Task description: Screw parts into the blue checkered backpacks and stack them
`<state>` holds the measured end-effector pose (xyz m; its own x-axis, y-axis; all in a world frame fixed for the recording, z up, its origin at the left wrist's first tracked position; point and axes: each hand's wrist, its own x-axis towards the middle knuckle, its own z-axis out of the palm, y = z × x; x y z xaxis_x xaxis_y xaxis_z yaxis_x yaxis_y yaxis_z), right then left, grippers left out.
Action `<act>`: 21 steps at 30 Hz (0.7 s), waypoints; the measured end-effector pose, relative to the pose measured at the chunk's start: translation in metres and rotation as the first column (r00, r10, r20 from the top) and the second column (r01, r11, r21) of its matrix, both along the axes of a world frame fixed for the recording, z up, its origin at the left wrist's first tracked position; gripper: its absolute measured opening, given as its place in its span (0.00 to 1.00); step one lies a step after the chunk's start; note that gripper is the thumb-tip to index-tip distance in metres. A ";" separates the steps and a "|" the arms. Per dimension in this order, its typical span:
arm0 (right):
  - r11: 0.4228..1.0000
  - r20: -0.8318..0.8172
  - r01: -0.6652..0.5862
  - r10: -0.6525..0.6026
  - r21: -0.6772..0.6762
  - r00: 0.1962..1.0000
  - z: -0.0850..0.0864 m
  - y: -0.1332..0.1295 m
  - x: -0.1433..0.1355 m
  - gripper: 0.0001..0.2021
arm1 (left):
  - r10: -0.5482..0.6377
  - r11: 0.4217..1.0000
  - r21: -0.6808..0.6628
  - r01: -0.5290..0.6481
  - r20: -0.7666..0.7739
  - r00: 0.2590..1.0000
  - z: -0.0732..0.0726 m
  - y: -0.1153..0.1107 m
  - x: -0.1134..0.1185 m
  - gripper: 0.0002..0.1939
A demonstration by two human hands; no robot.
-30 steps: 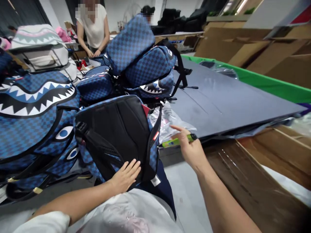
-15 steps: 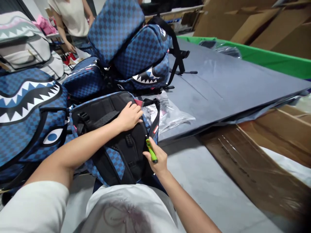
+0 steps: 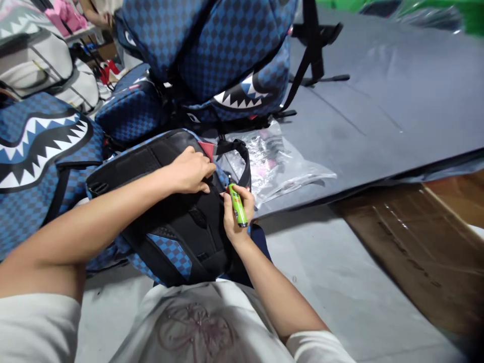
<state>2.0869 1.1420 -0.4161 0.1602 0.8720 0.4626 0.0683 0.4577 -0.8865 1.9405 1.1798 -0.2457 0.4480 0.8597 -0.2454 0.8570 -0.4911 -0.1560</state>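
A blue-and-black checked backpack (image 3: 181,201) rests against my lap, its black padded back panel facing up. My left hand (image 3: 192,170) lies across the panel, fingers curled on its right edge beside a red tag (image 3: 206,149). In my right hand (image 3: 239,209) is a slim bright-green tool (image 3: 237,205) with a black end and a thin metallic tip. That tip points up and away, close to the backpack's side and a looped black strap (image 3: 245,161). The tool's exact kind is unclear.
More checked backpacks with shark mouths (image 3: 242,96) are piled ahead and at left. A clear plastic bag (image 3: 280,166) lies on the grey table (image 3: 378,111). A brown carton (image 3: 412,252) stands at right. Pale bags (image 3: 41,65) and another person's arm (image 3: 94,14) show behind.
My view has tilted down and closer. Both hands remain at the backpack's right edge. The green tool now stands more upright, and the right hand has moved slightly up along the edge.
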 end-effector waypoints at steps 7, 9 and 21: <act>0.993 -0.030 -0.041 0.038 -0.111 0.999 0.002 0.001 -0.004 0.16 | -0.047 0.998 -0.034 0.047 0.022 0.999 -0.012 0.000 0.000 0.13; 0.993 -0.001 -0.060 0.060 -0.102 0.998 0.001 0.001 -0.001 0.16 | -0.026 1.000 0.016 0.025 0.017 1.000 -0.011 -0.005 -0.008 0.15; 0.981 -0.139 -0.055 0.029 -0.188 0.990 0.024 0.023 0.009 0.17 | -0.067 0.923 0.384 0.036 0.068 0.995 -0.018 -0.034 -0.016 0.14</act>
